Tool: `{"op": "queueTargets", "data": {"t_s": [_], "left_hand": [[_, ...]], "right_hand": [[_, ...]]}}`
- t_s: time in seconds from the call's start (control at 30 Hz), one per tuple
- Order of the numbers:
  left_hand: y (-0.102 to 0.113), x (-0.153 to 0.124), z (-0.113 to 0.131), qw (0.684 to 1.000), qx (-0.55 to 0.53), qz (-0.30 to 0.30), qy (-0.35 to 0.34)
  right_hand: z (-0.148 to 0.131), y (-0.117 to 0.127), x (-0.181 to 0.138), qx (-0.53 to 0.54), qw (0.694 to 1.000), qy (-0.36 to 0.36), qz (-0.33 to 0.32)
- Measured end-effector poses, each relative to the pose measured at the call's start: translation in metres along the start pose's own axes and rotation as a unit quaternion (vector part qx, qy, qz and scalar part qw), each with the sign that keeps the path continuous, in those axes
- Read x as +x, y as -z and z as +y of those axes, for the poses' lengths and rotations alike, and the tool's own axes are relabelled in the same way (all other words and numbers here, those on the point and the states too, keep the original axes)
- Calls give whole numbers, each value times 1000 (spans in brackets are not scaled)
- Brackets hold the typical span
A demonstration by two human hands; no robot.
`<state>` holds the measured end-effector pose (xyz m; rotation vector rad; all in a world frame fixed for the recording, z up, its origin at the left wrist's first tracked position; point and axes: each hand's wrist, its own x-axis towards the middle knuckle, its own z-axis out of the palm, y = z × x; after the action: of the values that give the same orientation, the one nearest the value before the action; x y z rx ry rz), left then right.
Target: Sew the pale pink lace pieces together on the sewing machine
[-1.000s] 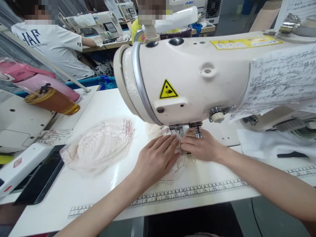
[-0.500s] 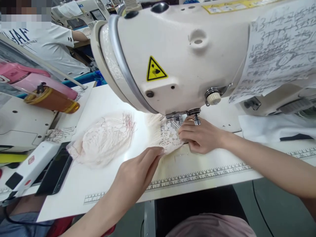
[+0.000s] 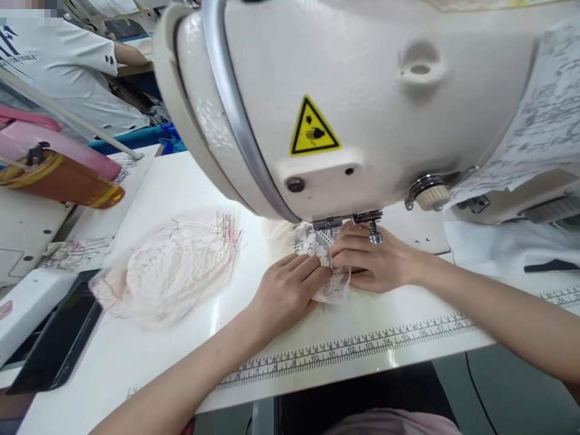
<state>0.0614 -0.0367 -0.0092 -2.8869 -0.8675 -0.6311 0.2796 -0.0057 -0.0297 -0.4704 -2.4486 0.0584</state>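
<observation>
A piece of pale lace fabric (image 3: pixel 312 241) lies under the head of a white sewing machine (image 3: pixel 362 103), its front edge folded over between my hands. My left hand (image 3: pixel 290 287) grips the lace from the left, fingers curled and the thumb hidden. Close to the presser foot area, my right hand (image 3: pixel 374 257) pinches the same lace with bent fingers. The needle is hidden behind the machine head and my right fingers. To the left rests a bundle of pale lace (image 3: pixel 176 266) with loose dark and reddish thread ends.
A printed ruler (image 3: pixel 344 350) runs along the table's front edge. At the left lie a black flat device (image 3: pixel 58 332), an amber cup (image 3: pixel 63 178) and a pink bottle (image 3: pixel 67 145). White cloth (image 3: pixel 498 244) lies at right. A person in a white shirt (image 3: pixel 67 66) sits beyond.
My left hand has moved right and forward, closer to my right hand, and the lace edge is now folded up between them. The view has shifted closer to the machine.
</observation>
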Motion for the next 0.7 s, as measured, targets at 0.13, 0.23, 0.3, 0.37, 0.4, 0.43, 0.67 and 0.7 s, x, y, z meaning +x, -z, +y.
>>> {"op": "queueTargets", "data": {"t_s": [0.13,0.23,0.3,0.37,0.4,0.43,0.67,0.7], "left_hand": [[-3,-7,1,999,30,28,-4],[-2,-8,0,996,78,47,-20],[-1,-7,-1,994,91,59,-31],[0,-7,-2,995,73,62,-41],[0,-7,-2,996,56,59,-45],[-1,-7,-2,997,38,55,-47],[-7,-10,0,999,-7,40,-26],[-8,-11,1,999,-5,39,-21]], "right_hand": [[1,-4,-3,-1,999,-8,-40],[3,-6,-5,37,999,4,-33],[3,-5,-6,70,997,10,-17],[2,-3,-5,78,997,5,-14],[2,-2,-5,77,997,1,-15],[1,-1,-4,74,997,-3,-16],[-3,2,-7,24,1000,-7,-12],[-5,2,-8,12,1000,-4,-10]]}}
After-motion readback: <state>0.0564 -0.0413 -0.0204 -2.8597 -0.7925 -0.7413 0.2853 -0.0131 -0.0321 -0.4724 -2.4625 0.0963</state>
